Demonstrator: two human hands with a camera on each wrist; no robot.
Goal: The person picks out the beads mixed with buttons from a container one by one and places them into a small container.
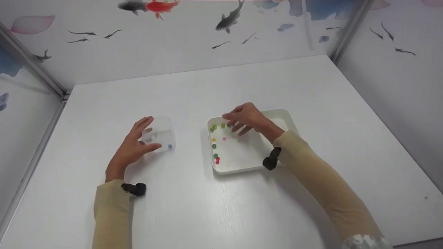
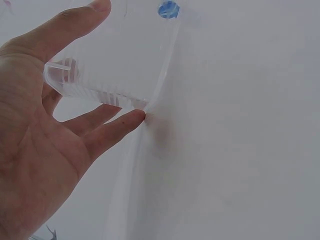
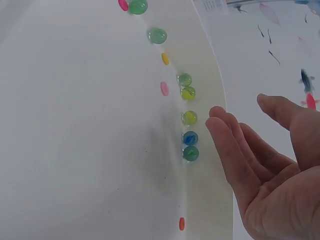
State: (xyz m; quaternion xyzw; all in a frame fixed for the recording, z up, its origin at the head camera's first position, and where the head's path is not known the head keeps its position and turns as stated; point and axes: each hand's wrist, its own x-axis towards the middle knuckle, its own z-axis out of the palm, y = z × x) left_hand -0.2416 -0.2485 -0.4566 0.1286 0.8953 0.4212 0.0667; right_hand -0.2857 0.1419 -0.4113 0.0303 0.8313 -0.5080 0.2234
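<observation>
On the left of the table stands a clear plastic box (image 1: 165, 123) with a blue marble (image 1: 170, 146) at its near right corner. My left hand (image 1: 129, 147) holds that box from its left side, thumb on the near side and fingers on the far side. Over the left part of a shallow white tray (image 1: 287, 119) hovers my right hand (image 1: 251, 117), its fingers loosely bent with nothing between them. Several glass marbles lie along the tray's left and far sides, including a green marble (image 1: 214, 146) and a blue marble (image 3: 190, 138).
Among the marbles are small pieces: a pink piece (image 1: 224, 138), a yellow piece (image 1: 213, 139), red pieces (image 1: 217, 161) and an orange piece (image 3: 182, 223). White panels with painted fish (image 1: 230, 19) enclose the white table (image 1: 187, 207) at the back and sides.
</observation>
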